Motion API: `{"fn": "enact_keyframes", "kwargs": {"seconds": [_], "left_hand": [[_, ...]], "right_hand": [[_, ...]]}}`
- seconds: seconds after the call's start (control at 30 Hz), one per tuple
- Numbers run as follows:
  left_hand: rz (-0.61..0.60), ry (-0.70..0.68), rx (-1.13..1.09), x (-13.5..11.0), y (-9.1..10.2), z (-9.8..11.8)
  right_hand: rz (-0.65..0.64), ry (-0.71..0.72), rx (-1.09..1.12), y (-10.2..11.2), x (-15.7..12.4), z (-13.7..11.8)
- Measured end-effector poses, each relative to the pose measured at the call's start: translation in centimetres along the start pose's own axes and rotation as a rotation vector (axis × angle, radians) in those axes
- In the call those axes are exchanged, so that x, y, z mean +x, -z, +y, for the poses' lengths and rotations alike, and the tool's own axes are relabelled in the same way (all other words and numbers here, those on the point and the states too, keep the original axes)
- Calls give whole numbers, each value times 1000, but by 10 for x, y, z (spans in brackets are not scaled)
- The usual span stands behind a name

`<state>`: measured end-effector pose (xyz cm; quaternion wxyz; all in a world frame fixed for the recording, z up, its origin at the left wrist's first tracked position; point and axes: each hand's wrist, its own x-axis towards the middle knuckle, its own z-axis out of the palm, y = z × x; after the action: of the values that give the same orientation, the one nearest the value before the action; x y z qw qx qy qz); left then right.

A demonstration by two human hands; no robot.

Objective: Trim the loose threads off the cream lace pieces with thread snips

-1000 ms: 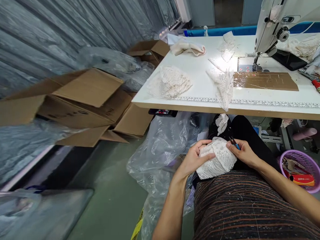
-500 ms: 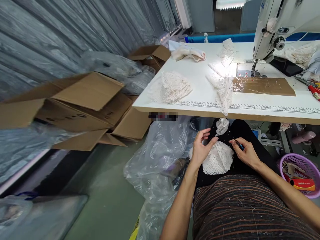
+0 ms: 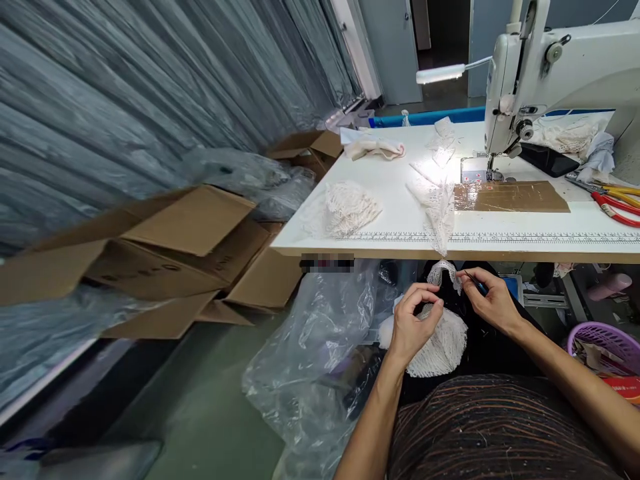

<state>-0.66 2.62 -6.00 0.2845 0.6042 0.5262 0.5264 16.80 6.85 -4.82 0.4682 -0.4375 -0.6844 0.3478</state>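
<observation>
Over my lap, my left hand (image 3: 414,321) is curled, thumb and forefinger drawn close together above a bunched white lace piece (image 3: 443,347). What sits between those fingertips, if anything, is too small to make out. My right hand (image 3: 490,301) is closed on small thread snips (image 3: 477,283), dark with a blue part. Its fingertips touch or nearly touch a narrow lace strip (image 3: 443,268) that hangs at the table edge. Above, a longer stretch of lace trim (image 3: 436,207) lies across the tabletop.
The sewing machine (image 3: 505,100) stands on the white table (image 3: 310,233), with a brown taped strip (image 3: 515,197), a phone (image 3: 547,160) and red-handled pliers (image 3: 615,208) nearby. A lace pile (image 3: 350,210) lies left. Around me are plastic bags (image 3: 300,353), cardboard boxes (image 3: 193,220) and a purple basket (image 3: 605,337).
The view has tilted up, so the table sits lower. My left fingers have drawn together from a wider spread. My right hand has come closer to the lace strip, still holding the snips.
</observation>
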Motion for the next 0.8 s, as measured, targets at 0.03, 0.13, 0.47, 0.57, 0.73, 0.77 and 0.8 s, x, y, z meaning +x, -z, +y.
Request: {"fn": "enact_keyframes", "kwargs": {"seconds": [0.03,0.13,0.47,0.57,0.73,0.77,0.8], "left_hand": [[-6,35,-39,2,-1,2],[-35,186,-173,15,-11,3],[-51,179,-138,35,-23,24],[-315,166,-260,18,3,46],[-557,236,-452,-7,30,57],[-540,274,-481,-9,31,53],[-509,318,-508,-12,31,48]], "right_hand": [[10,11,1,0,2,-1],[34,44,3,1,2,-1],[68,122,-34,18,-2,1],[-90,98,58,23,-3,-5],[-526,-122,333,22,-25,-22],[-554,-164,356,20,-31,-24],[-562,-194,366,18,-35,-26]]}}
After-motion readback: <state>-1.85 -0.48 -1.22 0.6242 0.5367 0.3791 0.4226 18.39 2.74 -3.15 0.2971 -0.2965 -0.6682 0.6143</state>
